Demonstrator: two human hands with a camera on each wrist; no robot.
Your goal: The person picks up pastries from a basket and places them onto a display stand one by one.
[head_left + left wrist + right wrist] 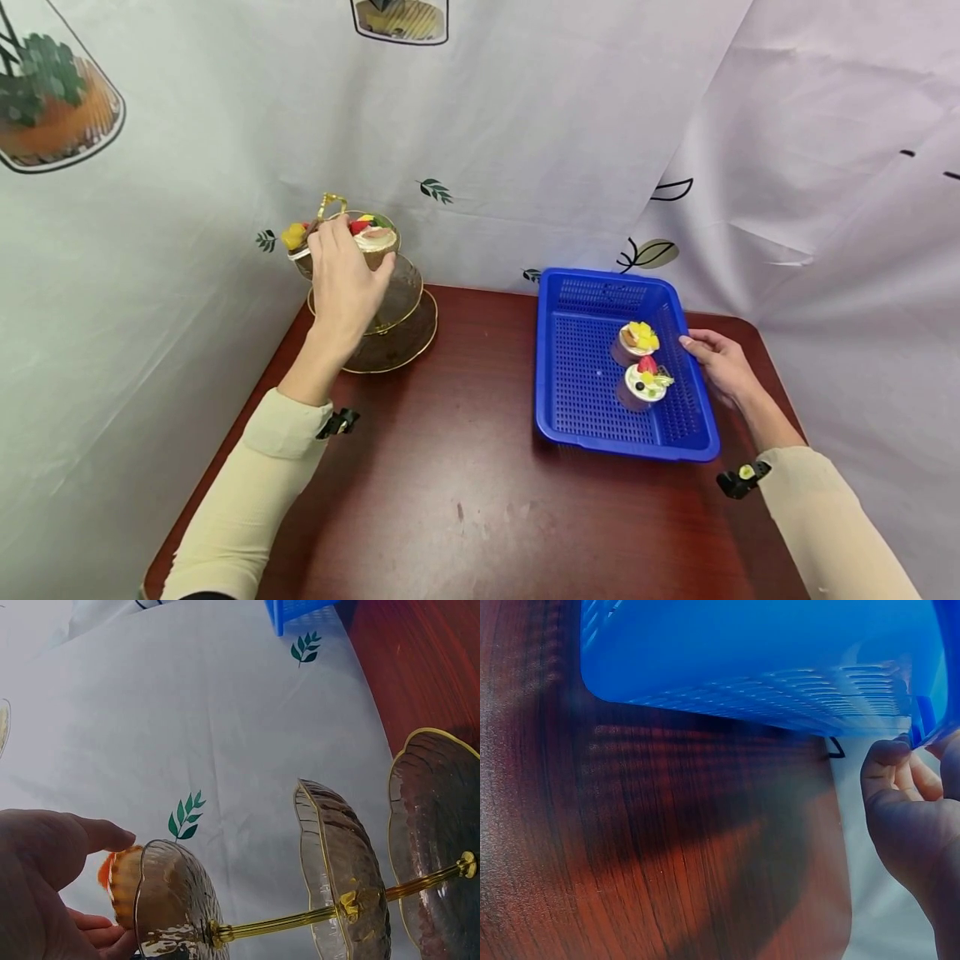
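Head view shows the left hand, upper left, gripping a fruit-topped cupcake at the three-tier glass stand's top plate, while the right hand grips the blue plastic basket's rim.

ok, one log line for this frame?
left hand: at cake on stand top tier | right hand: grips basket rim | basket: two cakes

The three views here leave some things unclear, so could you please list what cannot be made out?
- Head view: the left hand covers part of the stand's top tier, so its grip on a cupcake there is unclear.
- Left wrist view: the orange-topped cupcake is mostly behind the glass tier.
- Right wrist view: the blue basket's wall hides its contents; the right hand is cut off by the edge.
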